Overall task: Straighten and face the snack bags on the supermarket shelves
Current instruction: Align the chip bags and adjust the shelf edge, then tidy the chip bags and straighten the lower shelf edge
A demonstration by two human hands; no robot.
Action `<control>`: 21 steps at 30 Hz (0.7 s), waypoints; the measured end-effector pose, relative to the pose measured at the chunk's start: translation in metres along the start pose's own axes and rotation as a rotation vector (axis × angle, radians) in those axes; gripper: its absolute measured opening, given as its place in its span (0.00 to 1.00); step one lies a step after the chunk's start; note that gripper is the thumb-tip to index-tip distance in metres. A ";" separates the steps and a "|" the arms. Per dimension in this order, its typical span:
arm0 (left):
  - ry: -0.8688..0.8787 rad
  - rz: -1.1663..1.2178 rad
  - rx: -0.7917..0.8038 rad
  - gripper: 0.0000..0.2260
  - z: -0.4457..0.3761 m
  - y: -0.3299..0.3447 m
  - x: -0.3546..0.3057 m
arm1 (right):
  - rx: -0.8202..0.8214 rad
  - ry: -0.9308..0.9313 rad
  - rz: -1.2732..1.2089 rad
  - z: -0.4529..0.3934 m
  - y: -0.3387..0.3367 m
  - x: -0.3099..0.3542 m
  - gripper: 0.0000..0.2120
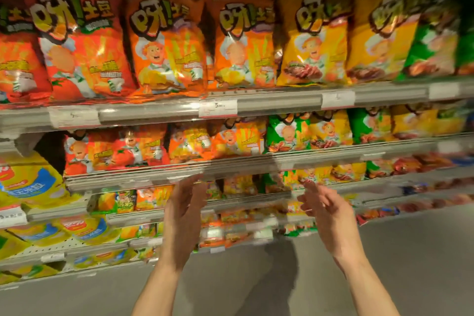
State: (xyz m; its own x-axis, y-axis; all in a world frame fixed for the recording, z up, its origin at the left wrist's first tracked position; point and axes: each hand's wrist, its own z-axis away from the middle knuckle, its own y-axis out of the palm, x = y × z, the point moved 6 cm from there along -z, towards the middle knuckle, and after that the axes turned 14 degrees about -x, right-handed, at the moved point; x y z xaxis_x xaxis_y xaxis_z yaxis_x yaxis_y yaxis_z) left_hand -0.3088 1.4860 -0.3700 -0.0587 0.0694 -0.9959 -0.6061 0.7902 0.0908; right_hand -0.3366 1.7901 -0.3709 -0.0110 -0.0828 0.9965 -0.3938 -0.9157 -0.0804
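Observation:
Rows of snack bags fill the shelves. On the top shelf stand a red bag (82, 46), two orange bags (166, 43) (243, 43), two yellow bags (313, 38) and a green bag (433, 41), all facing out. Smaller red, orange, green and yellow bags (230, 138) line the shelf below. My left hand (183, 215) and my right hand (331, 215) are raised in front of the lower shelves, palms facing each other, fingers straight and holding nothing. Neither hand touches a bag.
Grey shelf rails (277, 102) carry white price tags (218, 108). Large yellow and blue bags (28, 182) lie on the lower left shelves. More small bags fill the lowest shelves. Grey floor (423, 264) stretches below and to the right.

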 end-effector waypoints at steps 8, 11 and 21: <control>0.001 0.005 0.060 0.09 0.071 0.119 -0.010 | -0.073 -0.066 0.067 -0.053 -0.127 -0.002 0.06; 0.012 -0.050 0.084 0.07 0.080 0.148 -0.011 | -0.076 -0.059 0.082 -0.068 -0.153 -0.002 0.06; -0.036 0.143 0.164 0.09 0.042 0.218 -0.012 | -0.149 -0.053 0.095 -0.119 -0.176 0.005 0.07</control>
State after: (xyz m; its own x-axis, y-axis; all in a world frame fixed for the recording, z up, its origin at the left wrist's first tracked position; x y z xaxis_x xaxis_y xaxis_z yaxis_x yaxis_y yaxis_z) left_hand -0.4066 1.6829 -0.3381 -0.1048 0.2067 -0.9728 -0.4563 0.8592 0.2317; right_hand -0.3773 1.9974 -0.3491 -0.0082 -0.1906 0.9816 -0.5255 -0.8344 -0.1664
